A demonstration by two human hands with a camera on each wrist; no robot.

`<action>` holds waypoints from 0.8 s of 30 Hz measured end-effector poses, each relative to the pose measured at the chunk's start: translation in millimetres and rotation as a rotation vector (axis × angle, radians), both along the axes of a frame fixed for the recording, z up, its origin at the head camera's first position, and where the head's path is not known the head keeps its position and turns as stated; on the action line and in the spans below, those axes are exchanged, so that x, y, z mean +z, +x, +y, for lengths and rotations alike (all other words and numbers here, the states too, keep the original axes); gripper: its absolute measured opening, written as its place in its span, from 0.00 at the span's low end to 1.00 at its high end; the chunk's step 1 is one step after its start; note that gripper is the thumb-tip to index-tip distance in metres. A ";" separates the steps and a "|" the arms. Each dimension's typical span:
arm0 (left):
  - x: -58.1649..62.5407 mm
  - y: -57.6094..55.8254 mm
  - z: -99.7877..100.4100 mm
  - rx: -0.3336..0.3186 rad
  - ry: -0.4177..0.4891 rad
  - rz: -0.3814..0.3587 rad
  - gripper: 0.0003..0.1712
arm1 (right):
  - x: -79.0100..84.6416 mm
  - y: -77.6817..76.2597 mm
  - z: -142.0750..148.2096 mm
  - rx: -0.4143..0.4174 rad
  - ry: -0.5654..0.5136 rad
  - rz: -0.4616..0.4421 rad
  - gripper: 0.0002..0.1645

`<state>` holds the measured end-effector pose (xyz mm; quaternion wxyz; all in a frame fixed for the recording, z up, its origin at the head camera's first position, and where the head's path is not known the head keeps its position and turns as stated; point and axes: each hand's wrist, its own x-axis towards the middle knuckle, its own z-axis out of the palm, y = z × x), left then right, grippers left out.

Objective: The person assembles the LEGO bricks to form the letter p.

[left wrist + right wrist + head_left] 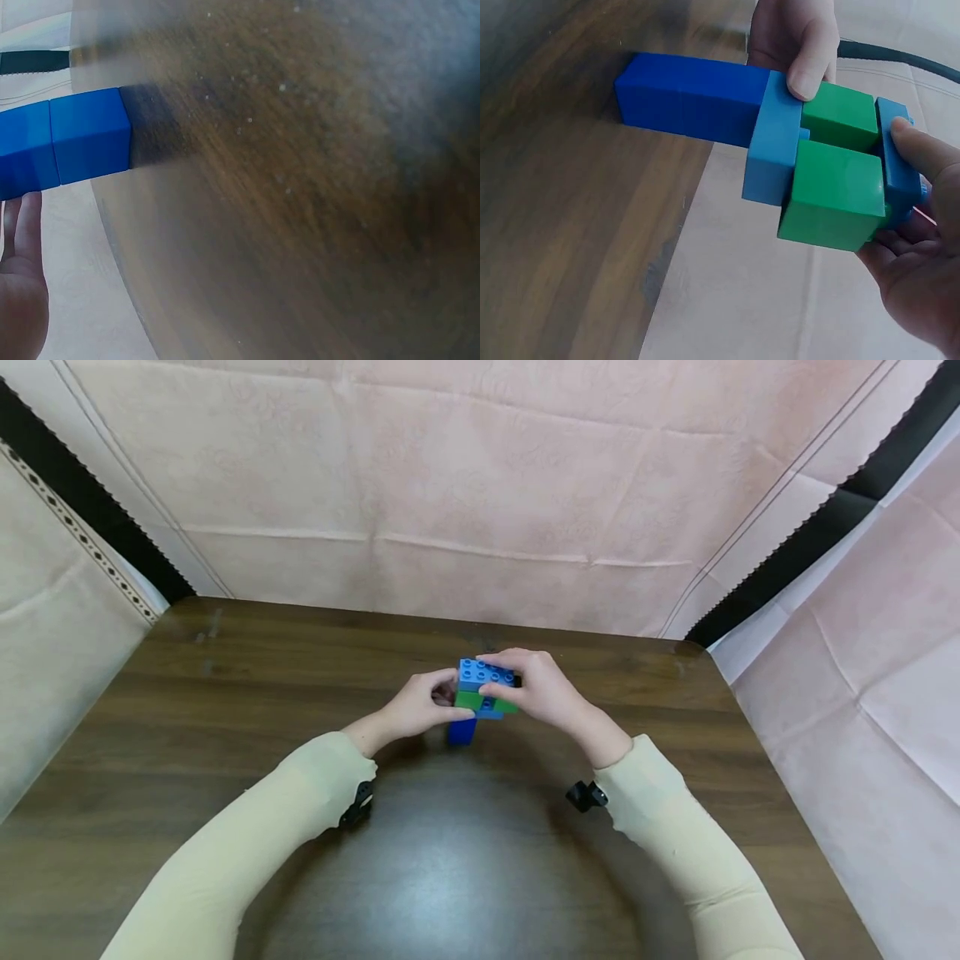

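Note:
Both hands hold a stack of toy building bricks near the table's far side. At its bottom is a dark blue column, with its lower end at the table. A lighter blue brick lies across it, bearing two green bricks with a gap between them. A studded blue brick tops the stack. My left hand grips the stack from the left, its thumb on the lighter blue brick. From the right, my right hand pinches the top blue brick. The left wrist view shows only blue bricks and fingers.
The brown wooden table ends just beyond the hands. Pale cloth walls rise behind it and at both sides, with black strips at the corners. Dark devices sit under both wrists.

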<state>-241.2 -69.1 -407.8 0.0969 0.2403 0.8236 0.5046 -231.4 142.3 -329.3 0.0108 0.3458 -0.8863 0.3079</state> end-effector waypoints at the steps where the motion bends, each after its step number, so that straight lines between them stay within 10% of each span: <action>1: -0.1 0.2 0.0 -0.001 0.000 -0.002 0.20 | 0.1 -0.2 0.1 -0.002 0.000 -0.008 0.27; 11: 1.4 0.8 4.3 -0.004 -0.006 0.000 0.20 | 0.2 3.4 2.5 -0.114 -0.095 -0.176 0.24; 24: 2.8 2.2 -0.8 0.000 -0.015 0.011 0.21 | -0.2 4.1 -2.7 -0.097 -0.049 -0.128 0.26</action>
